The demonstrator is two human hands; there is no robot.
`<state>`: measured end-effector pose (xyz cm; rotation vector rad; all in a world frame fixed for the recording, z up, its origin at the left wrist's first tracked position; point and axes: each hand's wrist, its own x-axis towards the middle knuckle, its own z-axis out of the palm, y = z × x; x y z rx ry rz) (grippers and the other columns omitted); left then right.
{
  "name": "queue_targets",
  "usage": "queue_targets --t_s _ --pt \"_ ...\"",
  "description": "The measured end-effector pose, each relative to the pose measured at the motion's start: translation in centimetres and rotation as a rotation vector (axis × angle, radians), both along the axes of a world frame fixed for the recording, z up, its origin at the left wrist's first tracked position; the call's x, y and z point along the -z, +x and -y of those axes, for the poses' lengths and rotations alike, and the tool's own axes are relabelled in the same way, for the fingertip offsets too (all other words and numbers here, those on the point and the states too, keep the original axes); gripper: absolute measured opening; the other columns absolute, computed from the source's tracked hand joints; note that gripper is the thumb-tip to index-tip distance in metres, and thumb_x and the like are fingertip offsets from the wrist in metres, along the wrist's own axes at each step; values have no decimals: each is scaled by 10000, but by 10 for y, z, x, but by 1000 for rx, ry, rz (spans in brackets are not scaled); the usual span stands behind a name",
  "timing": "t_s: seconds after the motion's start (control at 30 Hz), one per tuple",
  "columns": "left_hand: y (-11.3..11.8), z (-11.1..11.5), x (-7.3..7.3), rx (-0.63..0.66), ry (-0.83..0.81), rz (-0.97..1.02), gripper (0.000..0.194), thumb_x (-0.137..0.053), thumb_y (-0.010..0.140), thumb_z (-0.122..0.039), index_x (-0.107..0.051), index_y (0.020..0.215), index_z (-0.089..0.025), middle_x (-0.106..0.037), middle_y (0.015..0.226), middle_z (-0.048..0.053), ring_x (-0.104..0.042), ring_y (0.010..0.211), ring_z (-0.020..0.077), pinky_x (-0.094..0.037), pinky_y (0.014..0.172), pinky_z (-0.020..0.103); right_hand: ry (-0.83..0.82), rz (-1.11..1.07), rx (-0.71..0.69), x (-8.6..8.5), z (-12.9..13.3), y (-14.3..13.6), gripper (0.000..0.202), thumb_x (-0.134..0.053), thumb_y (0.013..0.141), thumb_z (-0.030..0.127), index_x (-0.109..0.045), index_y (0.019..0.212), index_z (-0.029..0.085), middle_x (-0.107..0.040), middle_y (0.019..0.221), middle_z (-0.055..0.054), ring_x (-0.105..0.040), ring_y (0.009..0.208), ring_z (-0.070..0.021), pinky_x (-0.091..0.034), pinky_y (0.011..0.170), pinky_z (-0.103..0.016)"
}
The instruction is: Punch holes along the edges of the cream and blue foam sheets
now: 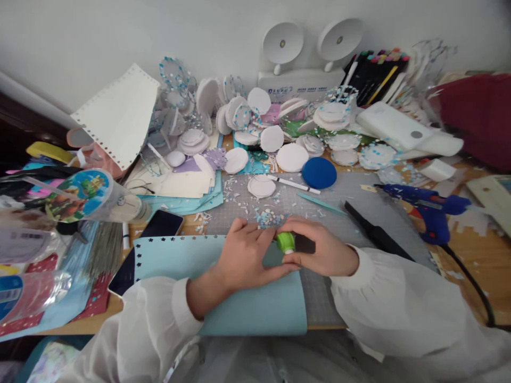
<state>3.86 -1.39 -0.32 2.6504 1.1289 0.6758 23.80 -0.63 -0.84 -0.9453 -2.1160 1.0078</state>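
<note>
A small green craft punch (286, 242) is gripped between the thumb and fingers of my right hand (325, 246), at the far edge of a light blue sheet of paper (255, 308). Small star-shaped holes run along the sheet's far and left edges. My left hand (241, 258) holds the sheet beside the punch, its bent fingers over the far edge and its thumb stretched across the paper towards my right hand. What lies inside the punch's slot is hidden. Small blue and white paper bits (268, 217) are heaped just beyond my hands.
A grey cutting mat (319, 303) lies underneath, with black-handled tweezers (375, 231) and a blue glue gun (433, 205) at right. White discs (292, 157) and a blue disc (319, 172) crowd the back. A phone (163, 223) and lidded cup (90, 194) are left.
</note>
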Motion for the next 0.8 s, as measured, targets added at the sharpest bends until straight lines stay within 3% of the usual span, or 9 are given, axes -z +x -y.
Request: queue_targets --t_s 0.37,0.8 --pt "-1 -1 1 6 -8 9 594 -504 790 -665 -555 1035 -126 -666 712 38 -595 670 219 -320 723 377 50 -8 26 3 2 -3 320 -702 756 235 -558 1038 188 -588 917 -63 -559 868 -210 -456 787 -349" --pt "1 1 0 -7 -109 0 353 -550 818 -509 -572 893 -165 -656 694 41 -570 687 215 -297 713 382 97 50 58 0 3 -8 168 -643 767 189 -558 911 192 -568 794 -41 -528 771 -204 -419 716 -362"
